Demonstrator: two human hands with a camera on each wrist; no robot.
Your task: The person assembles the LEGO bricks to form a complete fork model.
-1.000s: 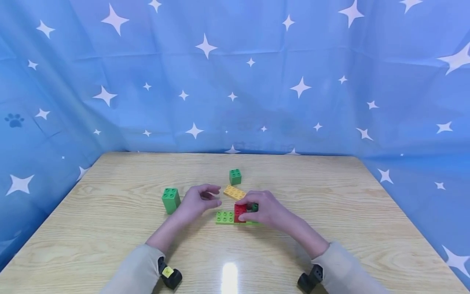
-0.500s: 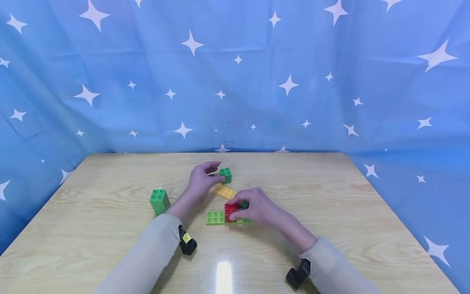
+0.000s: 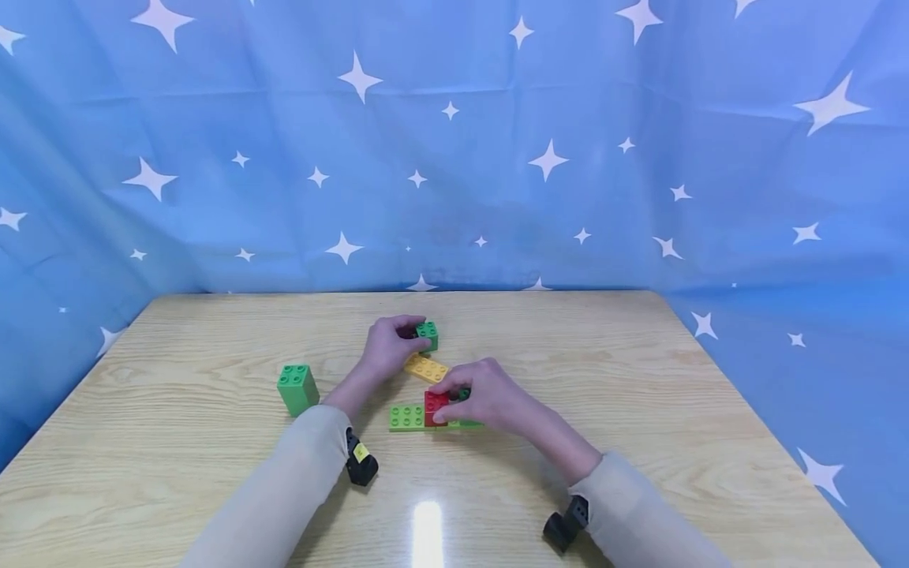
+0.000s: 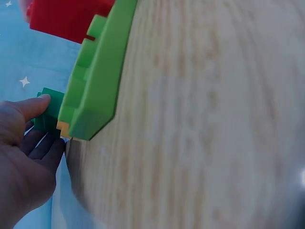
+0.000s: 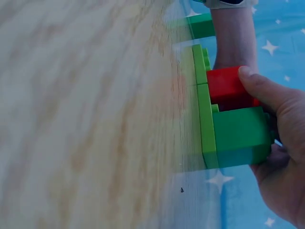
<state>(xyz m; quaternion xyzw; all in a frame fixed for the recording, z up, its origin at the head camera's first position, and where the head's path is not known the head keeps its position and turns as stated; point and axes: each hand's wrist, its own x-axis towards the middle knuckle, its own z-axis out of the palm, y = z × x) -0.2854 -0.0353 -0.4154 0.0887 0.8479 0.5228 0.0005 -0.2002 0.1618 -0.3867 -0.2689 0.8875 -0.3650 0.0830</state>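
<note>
My left hand point(image 3: 386, 347) pinches a small green building brick point(image 3: 429, 332) near the back of the table; in the left wrist view the thumb lies on one side of it and the fingers on the other. With thumb and fingers my right hand point(image 3: 490, 394) grips a red brick point(image 3: 435, 406), which sits on light green studded plates point(image 3: 406, 418). Beside the red brick, in the right wrist view, another green brick point(image 5: 242, 137) stands on the same plates, mostly covered by the hand in the head view. A flat yellow brick point(image 3: 426, 368) lies between the two hands.
A tall green brick point(image 3: 298, 390) stands upright to the left, close to my left forearm. The wooden table point(image 3: 639, 394) runs back to a blue curtain point(image 3: 454, 197) with white stars.
My left hand has reached back and taken hold of the small green brick. My right hand stays at the red brick. The head view has turned slightly to the right.
</note>
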